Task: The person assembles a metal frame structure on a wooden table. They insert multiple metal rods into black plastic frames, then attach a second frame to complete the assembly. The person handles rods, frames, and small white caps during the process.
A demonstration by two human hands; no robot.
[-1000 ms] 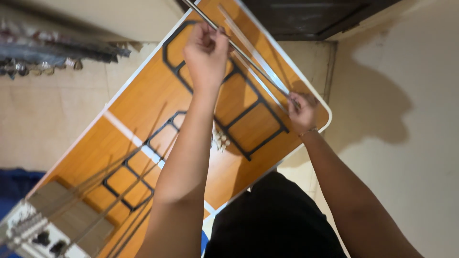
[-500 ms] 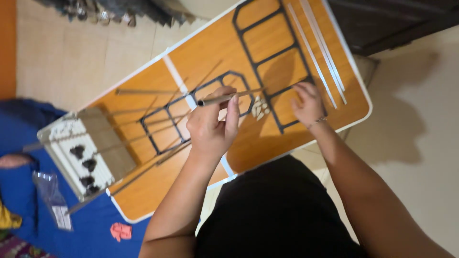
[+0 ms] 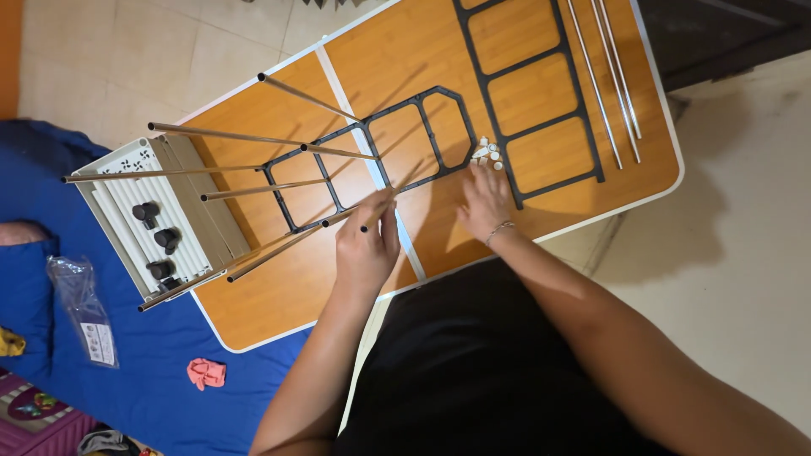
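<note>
At the centre of the frame the left hand (image 3: 365, 245) clenches one end of a thin metal rod (image 3: 279, 250) that slants down-left over the orange table (image 3: 253, 312), while the right hand (image 3: 484, 203), fingers spread flat and released, touches the tabletop just below small white caps (image 3: 487, 153) beside the black frame (image 3: 372, 156).

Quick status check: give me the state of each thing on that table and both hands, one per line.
Left hand: closed around a thin metal rod.
Right hand: open, flat on the table, fingertips by the white caps.
Small black frame: lying flat.
Long black frame: lying flat.
Spare rods: loose, side by side.
</note>
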